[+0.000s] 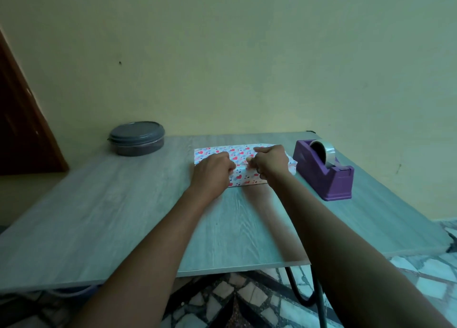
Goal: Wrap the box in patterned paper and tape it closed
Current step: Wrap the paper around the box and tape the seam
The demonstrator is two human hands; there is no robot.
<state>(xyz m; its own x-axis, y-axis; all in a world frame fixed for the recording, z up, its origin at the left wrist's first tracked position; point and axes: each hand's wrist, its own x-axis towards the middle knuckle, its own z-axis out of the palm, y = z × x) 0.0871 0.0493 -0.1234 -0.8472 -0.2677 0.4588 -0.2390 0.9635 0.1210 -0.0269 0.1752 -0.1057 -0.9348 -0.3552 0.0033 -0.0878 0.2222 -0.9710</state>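
Both hands, left (212, 169) and right (269, 163), pinch paper (239, 152) seam atop box; keep overlap taut, then tape.

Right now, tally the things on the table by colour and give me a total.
Purple: 1, the tape dispenser
Grey: 1, the round lidded container
White with red and blue hearts: 1, the paper-wrapped box, with the left hand and right hand on it
Total: 3

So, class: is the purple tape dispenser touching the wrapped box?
Apart. The head view shows a strip of bare table between the tape dispenser and the right end of the wrapped box.
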